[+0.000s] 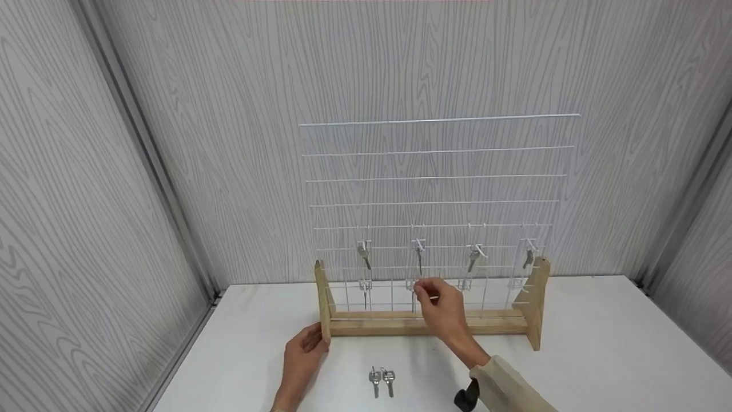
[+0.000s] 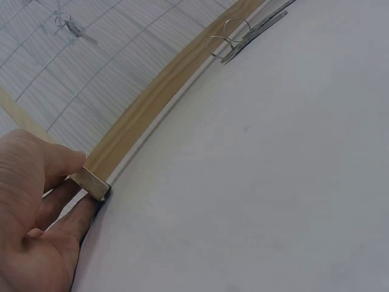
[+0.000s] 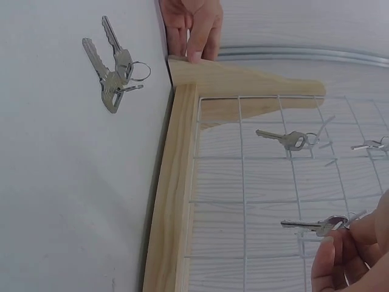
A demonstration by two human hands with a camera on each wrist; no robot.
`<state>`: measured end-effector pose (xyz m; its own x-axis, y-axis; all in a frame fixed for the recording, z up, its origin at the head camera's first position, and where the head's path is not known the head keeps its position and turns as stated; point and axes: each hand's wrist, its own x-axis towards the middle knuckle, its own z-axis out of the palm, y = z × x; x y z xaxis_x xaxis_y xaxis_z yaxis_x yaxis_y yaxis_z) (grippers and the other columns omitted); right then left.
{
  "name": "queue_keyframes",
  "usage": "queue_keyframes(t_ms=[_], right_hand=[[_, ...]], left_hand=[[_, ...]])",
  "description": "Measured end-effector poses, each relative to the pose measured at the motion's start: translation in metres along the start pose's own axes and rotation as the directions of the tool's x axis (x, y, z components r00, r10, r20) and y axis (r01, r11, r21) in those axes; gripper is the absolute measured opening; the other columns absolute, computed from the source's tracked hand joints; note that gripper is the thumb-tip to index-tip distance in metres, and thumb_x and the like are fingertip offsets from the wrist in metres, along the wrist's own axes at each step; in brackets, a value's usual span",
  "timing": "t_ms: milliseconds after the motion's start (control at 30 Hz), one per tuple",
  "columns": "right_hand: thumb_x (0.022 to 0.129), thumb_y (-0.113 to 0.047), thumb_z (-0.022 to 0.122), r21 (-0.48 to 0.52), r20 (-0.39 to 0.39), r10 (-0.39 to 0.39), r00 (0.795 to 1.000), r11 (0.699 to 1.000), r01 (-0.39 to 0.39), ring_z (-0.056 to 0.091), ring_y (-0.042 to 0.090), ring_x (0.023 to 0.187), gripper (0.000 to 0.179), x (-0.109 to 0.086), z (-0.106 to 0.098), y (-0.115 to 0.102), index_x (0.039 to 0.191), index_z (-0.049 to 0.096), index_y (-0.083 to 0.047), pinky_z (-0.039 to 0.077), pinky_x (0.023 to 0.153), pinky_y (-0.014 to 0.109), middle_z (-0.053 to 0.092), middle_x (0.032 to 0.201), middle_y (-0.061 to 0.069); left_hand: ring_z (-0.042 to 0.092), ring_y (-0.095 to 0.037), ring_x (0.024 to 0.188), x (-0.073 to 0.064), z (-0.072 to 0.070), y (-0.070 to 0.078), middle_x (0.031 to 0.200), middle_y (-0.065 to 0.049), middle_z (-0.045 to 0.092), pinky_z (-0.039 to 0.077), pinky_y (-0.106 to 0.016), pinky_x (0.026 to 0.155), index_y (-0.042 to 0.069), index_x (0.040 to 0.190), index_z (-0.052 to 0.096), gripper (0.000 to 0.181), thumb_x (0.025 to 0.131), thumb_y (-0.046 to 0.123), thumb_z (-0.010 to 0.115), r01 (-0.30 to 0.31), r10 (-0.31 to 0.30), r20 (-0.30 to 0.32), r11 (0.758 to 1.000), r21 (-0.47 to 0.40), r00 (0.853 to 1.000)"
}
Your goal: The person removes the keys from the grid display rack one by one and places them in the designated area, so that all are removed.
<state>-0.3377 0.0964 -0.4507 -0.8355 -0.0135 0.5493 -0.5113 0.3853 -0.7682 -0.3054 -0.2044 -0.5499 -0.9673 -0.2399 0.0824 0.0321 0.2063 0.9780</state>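
Head view first, and the right hand (image 1: pixel 441 306) is right up at the wire grid (image 1: pixel 440 119), thumb and fingertips pinching one key (image 3: pixel 313 225) at its ring end, in the lower row, second spot from the left. Right wrist camera shows that key lying close against the wires beside a small hook; whether its ring is over the hook, I can't tell from here. Over on the other side, the left hand (image 1: pixel 303 355) has a firm hold of the left wooden end piece (image 1: pixel 323 297), thumb on one face, fingers round the other. Just inboard in the lower row, the leftmost key (image 3: pixel 290 140) hangs by its ring, and look above: four keys (image 1: pixel 474 257) hang across the upper row, one at each hook. Down on the white table (image 1: pixel 257 320), two loose keys (image 1: pixel 376 376) lie side by side, touching, in front of the wooden crossbar (image 1: pixel 372 329). A beige sleeve (image 1: pixel 509 383) covers the right forearm, and grey wood-grain panelling (image 1: pixel 400 63) stands behind it all.
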Motion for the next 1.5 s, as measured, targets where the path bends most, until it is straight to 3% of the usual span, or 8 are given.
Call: queue_keyframes(t_ms=[567, 933, 1200, 1500], right_hand=[[0.104, -0.005, 0.068, 0.040, 0.048, -0.050, 0.998, 0.998, 0.048, 0.073, 0.020, 0.087, 0.006, -0.012, -0.006, -0.019, 0.103, 0.074, -0.005, 0.061, 0.072, 0.021, 0.075, 0.093, 0.009], [0.106, -0.009, 0.065, 0.043, 0.116, -0.019, 0.993, 0.999, 0.014, 0.073, 0.029, 0.093, 0.005, -0.024, -0.009, -0.018, 0.103, 0.069, -0.011, 0.059, 0.074, 0.021, 0.075, 0.098, 0.008], [0.109, -0.010, 0.062, 0.055, 0.127, -0.002, 0.992, 0.998, -0.005, 0.072, 0.024, 0.093, 0.005, -0.030, -0.007, -0.012, 0.106, 0.065, -0.008, 0.058, 0.074, 0.021, 0.074, 0.100, 0.004], [0.110, -0.008, 0.059, 0.061, 0.105, -0.043, 0.994, 0.998, 0.036, 0.073, 0.017, 0.090, 0.005, -0.038, -0.004, -0.004, 0.106, 0.060, -0.005, 0.056, 0.069, 0.019, 0.075, 0.101, 0.006]], left_hand=[[0.062, -0.043, 0.137, 0.001, 0.001, 0.001, 0.145, -0.028, 0.063, 0.065, -0.033, 0.103, -0.005, 0.145, 0.060, 0.046, 0.101, 0.007, 0.070, -0.001, 0.001, -0.002, 1.000, 0.008, 1.000], [0.063, -0.043, 0.136, 0.001, 0.001, 0.001, 0.145, -0.027, 0.064, 0.064, -0.034, 0.104, -0.003, 0.144, 0.061, 0.046, 0.101, 0.009, 0.071, -0.003, 0.003, -0.003, 1.000, 0.015, 1.000], [0.061, -0.044, 0.138, 0.001, 0.000, 0.002, 0.146, -0.029, 0.062, 0.064, -0.037, 0.105, -0.006, 0.145, 0.059, 0.047, 0.101, 0.006, 0.069, -0.003, 0.003, 0.009, 1.000, -0.013, 1.000], [0.060, -0.045, 0.138, -0.001, 0.001, 0.000, 0.147, -0.030, 0.062, 0.064, -0.036, 0.105, -0.006, 0.146, 0.059, 0.047, 0.102, 0.006, 0.069, -0.009, 0.009, 0.004, 1.000, -0.013, 1.000]])
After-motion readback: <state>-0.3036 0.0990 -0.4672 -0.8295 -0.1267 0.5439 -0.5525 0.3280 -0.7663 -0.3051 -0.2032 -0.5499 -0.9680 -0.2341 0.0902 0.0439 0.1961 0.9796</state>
